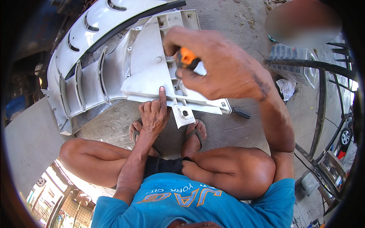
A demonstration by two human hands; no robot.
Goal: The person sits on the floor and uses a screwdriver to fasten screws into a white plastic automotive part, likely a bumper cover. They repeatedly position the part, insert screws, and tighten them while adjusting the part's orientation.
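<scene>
A large white plastic car body panel [146,62] lies on the ground in front of me, ribbed along its right part. My left hand [152,114] is at its near edge, index finger stretched flat on the surface and the other fingers curled against the edge; its thumb is hidden. Above the ribbed part, my right hand [222,64] is closed round an orange and black screwdriver handle [187,57]. Its shaft is mostly hidden behind the hand. A tab with a round hole [185,113] juts from the panel toward me.
The panel's curved, slotted section [81,32] extends to the left, with a black strip [133,22] along it. A black-handled tool [241,113] lies right of the panel. Farther right are a clear plastic case [291,57], a crumpled white bag [286,88] and a dark metal frame [321,110].
</scene>
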